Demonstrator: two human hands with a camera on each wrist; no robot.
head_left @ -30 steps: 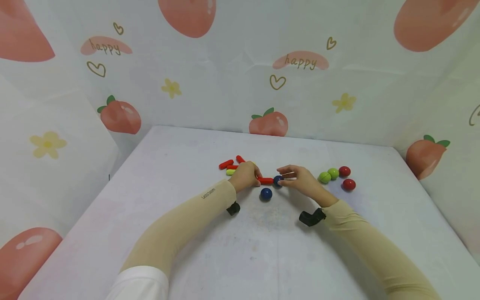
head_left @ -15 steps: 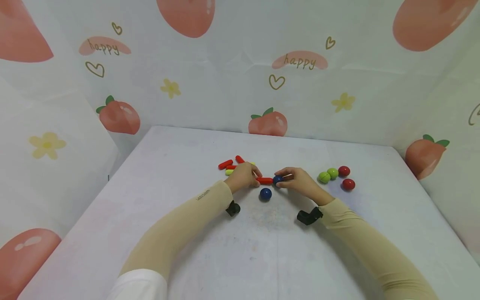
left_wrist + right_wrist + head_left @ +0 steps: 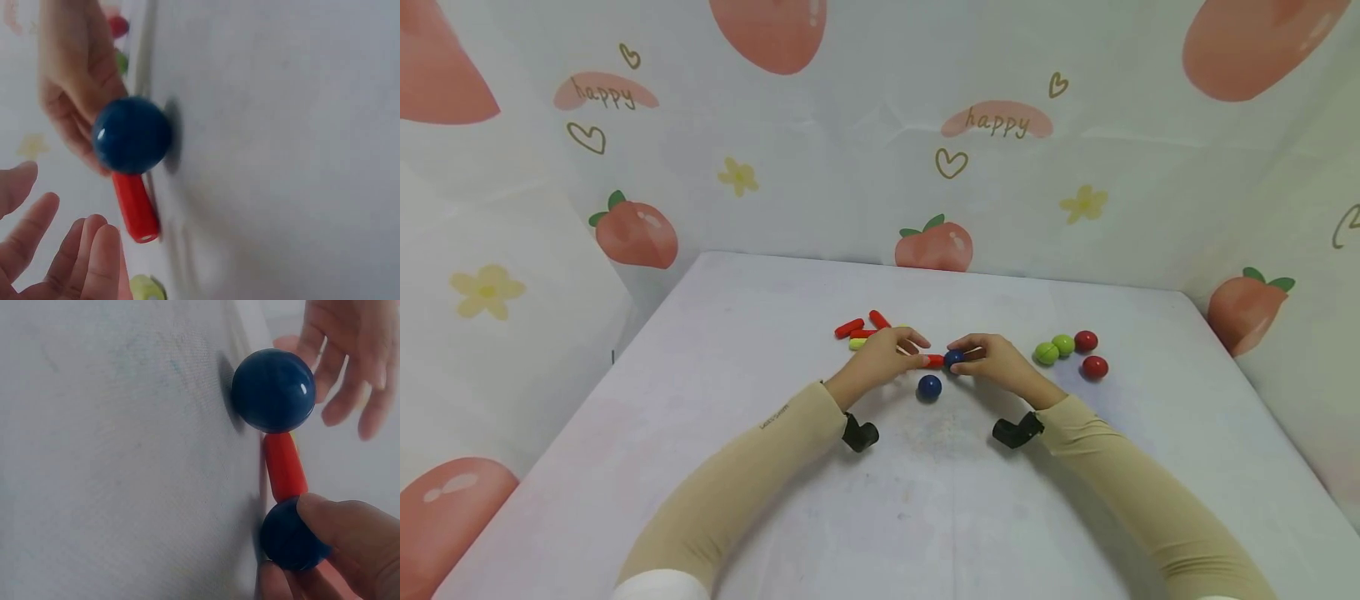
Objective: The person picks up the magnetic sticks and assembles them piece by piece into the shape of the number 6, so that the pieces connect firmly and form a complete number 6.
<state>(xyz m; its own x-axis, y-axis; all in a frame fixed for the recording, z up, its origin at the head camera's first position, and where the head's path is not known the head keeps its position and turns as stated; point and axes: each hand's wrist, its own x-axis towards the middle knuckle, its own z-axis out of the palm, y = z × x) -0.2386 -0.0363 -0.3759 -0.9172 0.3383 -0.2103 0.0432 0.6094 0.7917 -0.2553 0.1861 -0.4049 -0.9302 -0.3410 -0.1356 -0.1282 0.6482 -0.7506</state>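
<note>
My right hand [image 3: 998, 362] pinches a blue ball [image 3: 290, 537] between thumb and fingers. Against that ball lies one end of a red stick [image 3: 285, 465], with a small hole in its free end [image 3: 147, 238] in the left wrist view. My left hand [image 3: 883, 356], its fingers loosely spread, hovers beside the stick. In the left wrist view those fingers [image 3: 103, 262] stand apart from the stick and hold nothing. A second blue ball [image 3: 929, 387] rests on the table nearer to me, touched by neither hand.
Several red sticks [image 3: 849, 328] and yellow ones [image 3: 858, 343] lie beyond my left hand. To the right of my right hand are two green balls [image 3: 1047, 353] and two red balls [image 3: 1094, 367]. A patterned cloth [image 3: 820, 192] hangs behind the white table [image 3: 955, 500].
My left hand has let go of the red stick, spread its fingers and drawn slightly back. My right hand's fingers have closed on the blue ball and then stayed nearly still.
</note>
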